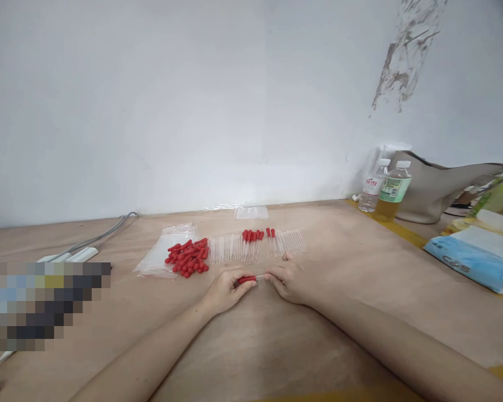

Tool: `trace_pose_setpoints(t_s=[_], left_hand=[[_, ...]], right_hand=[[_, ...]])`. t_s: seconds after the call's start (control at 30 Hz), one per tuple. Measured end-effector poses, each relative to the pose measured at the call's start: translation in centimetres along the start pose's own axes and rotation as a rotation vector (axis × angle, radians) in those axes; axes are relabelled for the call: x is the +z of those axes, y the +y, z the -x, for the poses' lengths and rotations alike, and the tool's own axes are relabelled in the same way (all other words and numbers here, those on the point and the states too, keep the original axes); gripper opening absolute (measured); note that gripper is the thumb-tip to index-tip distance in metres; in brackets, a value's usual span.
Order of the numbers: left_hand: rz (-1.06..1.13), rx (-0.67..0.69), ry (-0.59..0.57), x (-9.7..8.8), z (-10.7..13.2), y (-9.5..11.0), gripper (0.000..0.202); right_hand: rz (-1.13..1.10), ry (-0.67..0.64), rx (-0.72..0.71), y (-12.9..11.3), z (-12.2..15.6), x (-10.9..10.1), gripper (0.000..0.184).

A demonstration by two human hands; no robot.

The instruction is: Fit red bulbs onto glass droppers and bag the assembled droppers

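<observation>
Between my hands, low over the table, lies a red rubber dropper bulb [247, 279] in line with a clear glass dropper tube [260, 277]. Fingers and thumb of my left hand [224, 290] pinch the bulb. My right hand [291, 283] grips the tube's other end, most of which its fingers hide. Whether the tube sits inside the bulb's mouth, I cannot tell. Just beyond, a row of bare glass tubes [224, 248] lies beside several droppers with red bulbs [252, 237]. Two more bulbed droppers [270, 232] and further bare tubes [292, 241] continue the row rightward.
Loose red bulbs [188, 258] are heaped partly on clear plastic bags [161, 254] at the left. Another small bag [251, 213] lies by the wall. Two bottles [392, 192], a grey bag [427, 190] and a blue tissue pack [469, 259] are at right; cables [104, 231] run left.
</observation>
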State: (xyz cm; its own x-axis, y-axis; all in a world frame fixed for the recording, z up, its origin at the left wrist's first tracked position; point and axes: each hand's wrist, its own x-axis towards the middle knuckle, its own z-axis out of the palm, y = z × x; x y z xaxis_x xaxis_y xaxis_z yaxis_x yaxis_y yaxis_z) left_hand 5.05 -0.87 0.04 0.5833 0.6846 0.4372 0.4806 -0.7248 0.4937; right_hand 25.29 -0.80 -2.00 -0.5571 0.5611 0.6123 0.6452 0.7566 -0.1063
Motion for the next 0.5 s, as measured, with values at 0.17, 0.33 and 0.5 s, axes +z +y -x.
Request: trace_pose_setpoints(t_s=[0.17, 0.33, 0.5], left_hand=[[-0.010, 0.040, 0.004, 0.0, 0.0, 0.0, 0.022], [-0.013, 0.039, 0.010, 0.0, -0.2, -0.2, 0.023], [-0.006, 0.032, 0.046, -0.3, -0.3, -0.2, 0.022]], right_hand=[[-0.012, -0.039, 0.053, -0.2, -0.3, 0.5, 0.034], [-0.044, -0.111, 0.104, -0.6, -0.7, -0.1, 0.032], [0.068, -0.160, 0.058, -0.6, -1.1, -2.0, 0.025]])
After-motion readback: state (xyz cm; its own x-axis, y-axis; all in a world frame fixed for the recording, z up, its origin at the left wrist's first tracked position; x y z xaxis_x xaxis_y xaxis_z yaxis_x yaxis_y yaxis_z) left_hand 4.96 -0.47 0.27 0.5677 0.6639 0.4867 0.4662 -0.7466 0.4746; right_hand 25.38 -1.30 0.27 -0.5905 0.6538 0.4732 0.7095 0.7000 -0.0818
